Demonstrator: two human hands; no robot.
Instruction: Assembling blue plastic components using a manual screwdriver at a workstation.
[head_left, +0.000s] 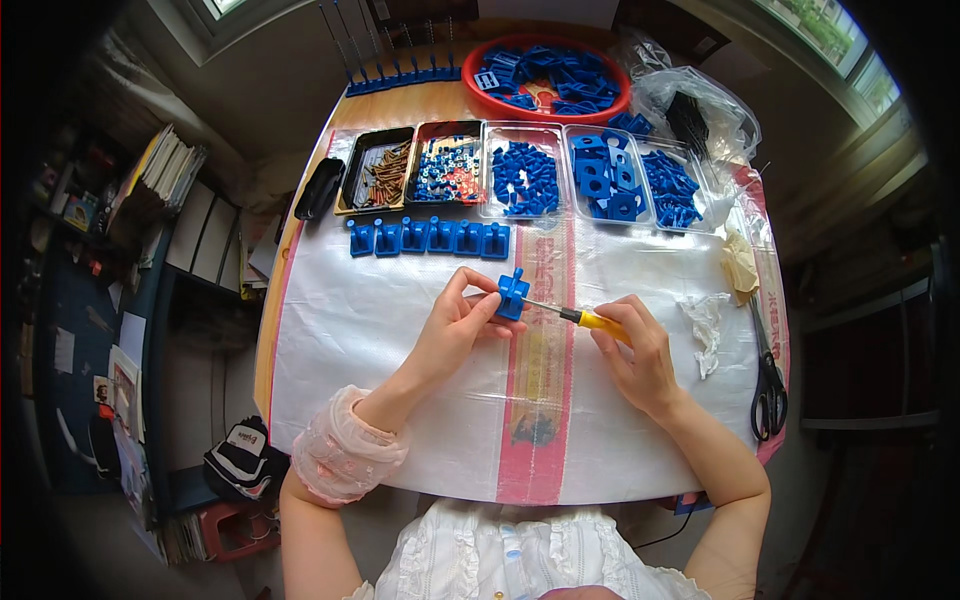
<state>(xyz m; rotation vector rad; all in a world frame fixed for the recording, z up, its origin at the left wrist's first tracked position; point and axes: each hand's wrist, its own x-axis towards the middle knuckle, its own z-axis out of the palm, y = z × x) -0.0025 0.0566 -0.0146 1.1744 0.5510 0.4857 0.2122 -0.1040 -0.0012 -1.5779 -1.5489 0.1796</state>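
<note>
Between the thumb and fingers of my left hand [468,318] is a small blue plastic part [513,297] with a knob sticking up at its far end. My right hand [640,358] is closed round the yellow handle of a screwdriver [597,324]. Its metal shaft points left, and the tip meets the right side of the blue part; whether a screw sits there is too small to tell. Beyond my hands stands a row of several similar blue parts [440,236], lined up side by side.
Behind the row are trays of brass-coloured screws [388,178], small nuts [449,170] and blue plastic pieces [523,180]. A red basin [470,84] of blue parts stands farther back. Black-handled scissors [768,398] and crumpled white tissue [708,332] lie at the right. The table is covered with white woven sheeting [420,440].
</note>
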